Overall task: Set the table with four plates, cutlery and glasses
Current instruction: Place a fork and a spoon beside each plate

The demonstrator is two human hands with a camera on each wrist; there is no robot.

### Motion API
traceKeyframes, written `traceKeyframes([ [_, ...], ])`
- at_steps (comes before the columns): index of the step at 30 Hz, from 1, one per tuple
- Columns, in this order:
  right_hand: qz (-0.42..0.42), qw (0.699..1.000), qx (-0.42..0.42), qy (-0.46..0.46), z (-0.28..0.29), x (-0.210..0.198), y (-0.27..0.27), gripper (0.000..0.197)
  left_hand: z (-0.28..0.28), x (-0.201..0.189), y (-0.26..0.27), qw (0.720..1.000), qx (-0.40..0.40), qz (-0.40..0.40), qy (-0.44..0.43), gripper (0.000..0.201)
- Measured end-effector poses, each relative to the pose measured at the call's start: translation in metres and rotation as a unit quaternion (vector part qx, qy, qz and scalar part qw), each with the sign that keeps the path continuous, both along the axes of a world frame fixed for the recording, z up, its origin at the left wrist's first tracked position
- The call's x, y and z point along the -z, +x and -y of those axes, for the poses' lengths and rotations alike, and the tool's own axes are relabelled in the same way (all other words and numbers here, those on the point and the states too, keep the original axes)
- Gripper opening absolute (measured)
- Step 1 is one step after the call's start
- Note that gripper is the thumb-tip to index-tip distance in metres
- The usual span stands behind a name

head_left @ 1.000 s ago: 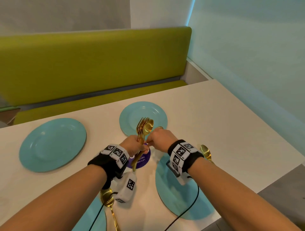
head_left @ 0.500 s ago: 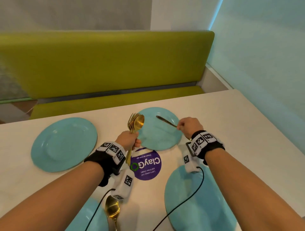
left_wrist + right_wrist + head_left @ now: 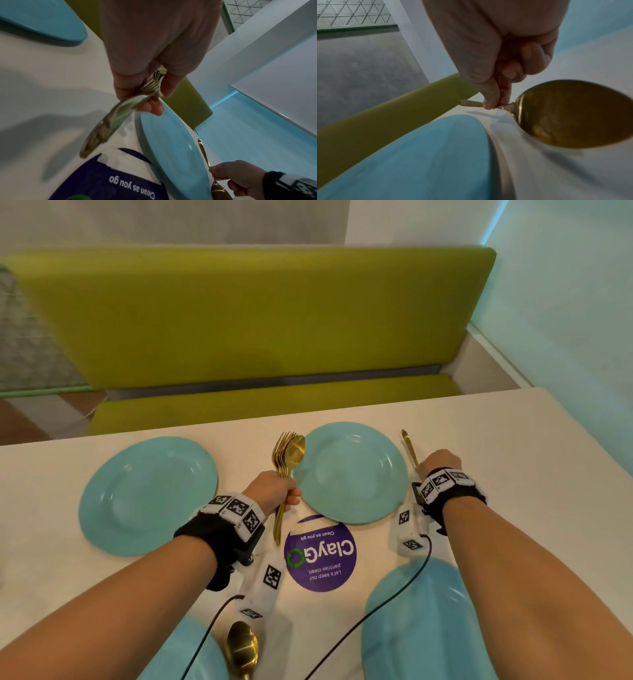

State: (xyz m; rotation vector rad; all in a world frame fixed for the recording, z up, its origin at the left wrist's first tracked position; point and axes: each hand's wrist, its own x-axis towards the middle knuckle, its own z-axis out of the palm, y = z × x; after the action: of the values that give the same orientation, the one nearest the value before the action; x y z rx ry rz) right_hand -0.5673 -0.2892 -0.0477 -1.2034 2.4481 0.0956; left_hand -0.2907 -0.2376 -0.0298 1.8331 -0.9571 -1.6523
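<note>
On a white table [image 3: 513, 460], the right hand [image 3: 440, 462] has carried a pinched gold spoon [image 3: 570, 116] beside the far plate [image 3: 352, 474], ready to place; the left hand [image 3: 270, 491] still grips the cutlery bundle [image 3: 286, 460].

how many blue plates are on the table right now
4: far left plate, far right plate between the hands, near left plate and near right plate, both partly behind the arms.
</note>
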Motion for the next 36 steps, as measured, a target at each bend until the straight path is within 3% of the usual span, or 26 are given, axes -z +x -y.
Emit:
traceKeyframes([
  [5, 0.020, 0.999, 0.023, -0.033, 0.006, 0.010, 0.001, 0.034, 0.003, 0.005, 0.001, 1.000, -0.010, 0.000, 0.007, 0.019],
  [9, 0.025, 0.997, 0.029, -0.060, 0.016, 0.021, -0.003, 0.021, 0.006, 0.006, 0.001, 1.000, -0.023, -0.007, 0.006, 0.020],
  [12, 0.019, 0.996, 0.025, -0.081, 0.022, 0.028, -0.002, 0.036, 0.006, 0.006, 0.002, 1.000, -0.026, -0.013, 0.007, 0.020],
  [21, 0.022, 0.995, 0.036, -0.092, 0.021, 0.026, 0.001, 0.040, 0.003, 0.009, 0.012, 0.999, -0.032, -0.021, 0.008, 0.014],
  [26, 0.045, 0.993, 0.035, -0.101, 0.010, -0.005, 0.025, 0.020, -0.005, 0.011, 0.022, 1.000, -0.024, -0.016, 0.002, 0.011],
  [30, 0.048, 0.985, -0.096, -0.135, -0.017, -0.033, 0.080, 0.028, -0.013, 0.007, 0.034, 1.000, 0.000, 0.000, -0.006, 0.011],
  [36, 0.108, 0.929, -0.330, -0.130, -0.090, -0.046, 0.195, 0.026, -0.038, -0.007, 0.064, 0.997, 0.070, 0.013, -0.012, 0.014],
])
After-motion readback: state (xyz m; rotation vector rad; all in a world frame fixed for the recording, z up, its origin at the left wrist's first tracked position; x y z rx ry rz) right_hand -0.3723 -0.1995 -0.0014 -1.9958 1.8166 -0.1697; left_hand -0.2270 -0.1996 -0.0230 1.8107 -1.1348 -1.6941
